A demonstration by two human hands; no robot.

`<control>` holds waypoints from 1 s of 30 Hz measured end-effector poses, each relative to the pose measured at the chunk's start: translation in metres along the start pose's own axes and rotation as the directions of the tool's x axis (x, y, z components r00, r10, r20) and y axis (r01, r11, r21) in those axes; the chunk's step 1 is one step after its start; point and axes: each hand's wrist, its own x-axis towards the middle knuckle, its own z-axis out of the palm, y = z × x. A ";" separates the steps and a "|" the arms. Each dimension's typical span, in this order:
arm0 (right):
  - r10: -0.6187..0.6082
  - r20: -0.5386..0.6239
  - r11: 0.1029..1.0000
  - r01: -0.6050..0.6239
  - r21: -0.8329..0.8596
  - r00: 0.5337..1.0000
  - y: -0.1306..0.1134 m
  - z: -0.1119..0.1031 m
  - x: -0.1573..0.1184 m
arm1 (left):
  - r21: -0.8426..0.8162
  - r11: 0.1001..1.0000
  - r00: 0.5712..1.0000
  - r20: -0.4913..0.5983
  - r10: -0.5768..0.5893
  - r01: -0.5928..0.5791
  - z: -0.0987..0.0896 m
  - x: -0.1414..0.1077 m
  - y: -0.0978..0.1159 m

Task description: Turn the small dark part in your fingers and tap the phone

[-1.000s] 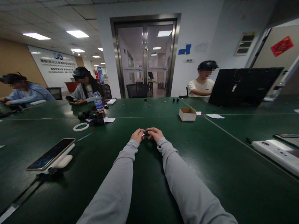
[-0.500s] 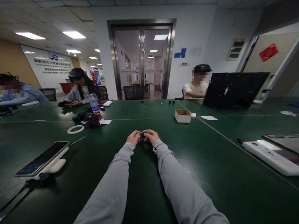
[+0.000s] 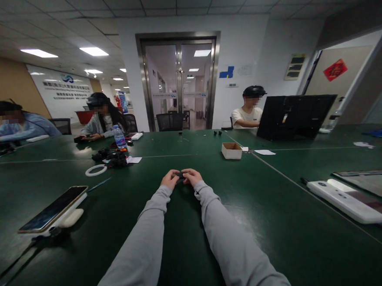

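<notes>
My left hand [image 3: 171,179] and my right hand [image 3: 191,177] are close together over the middle of the green table [image 3: 128,234], fingertips facing each other. Between their fingertips is a small dark object [image 3: 180,175], held from both sides; it is too small to name. The fingers of both hands are curled in a pinch. Grey sleeves cover both forearms. An open cardboard box [image 3: 231,151] stands beyond my right hand, and a white tape ring [image 3: 96,170] lies off to the left.
At left lie a phone [image 3: 53,209] on a white device and a black cluster of gear [image 3: 113,158] near a bottle [image 3: 119,137]. A white power strip [image 3: 345,202] and a monitor [image 3: 295,116] are at right. Three people sit across the table.
The view has tilted up slightly, so the table items appear a little lower. My hands remain together around the small dark object, whose bright part no longer shows.
</notes>
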 end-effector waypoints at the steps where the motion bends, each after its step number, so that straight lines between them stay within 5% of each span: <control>1: -0.002 0.002 1.000 0.002 -0.002 1.000 0.000 0.000 0.000 | 0.002 1.000 1.000 0.001 0.001 -0.001 0.000 0.000 0.000; 30: -0.026 0.021 0.999 0.026 -0.024 0.999 0.006 -0.003 0.005 | -0.002 1.000 1.000 0.016 -0.024 0.024 0.001 -0.002 0.004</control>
